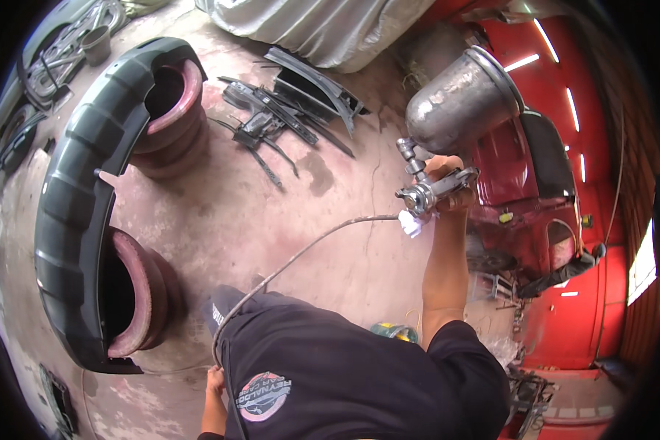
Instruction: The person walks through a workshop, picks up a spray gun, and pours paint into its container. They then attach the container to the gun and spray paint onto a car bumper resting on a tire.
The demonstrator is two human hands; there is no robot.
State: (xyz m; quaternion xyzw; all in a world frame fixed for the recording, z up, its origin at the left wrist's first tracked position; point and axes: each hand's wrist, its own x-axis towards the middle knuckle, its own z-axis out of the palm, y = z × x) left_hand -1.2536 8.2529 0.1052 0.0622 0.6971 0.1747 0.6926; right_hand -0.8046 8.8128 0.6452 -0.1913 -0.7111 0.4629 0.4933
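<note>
My right hand [451, 180] is closed round the handle of a metal spray gun [422, 196], held out to the right at the end of my raised arm. A dented metal cup [462, 99] is mounted on the gun. White cloth or paper [411, 224] is wrapped where a thin air hose [301, 253] joins the gun. The hose curves across to my left hand [215, 381], low beside my body, which is closed on it; its fingers are partly hidden. To the left, apart from both hands, a dark grey car bumper [77, 183] rests against two reddish wheel rims.
The upper rim [176, 110] and lower rim [143, 301] stand on the concrete floor. Black plastic car parts [271, 117] lie ahead, near a silver cover [323, 29]. A red vehicle [521, 176] stands at the right. A green and yellow container [394, 331] sits by my arm.
</note>
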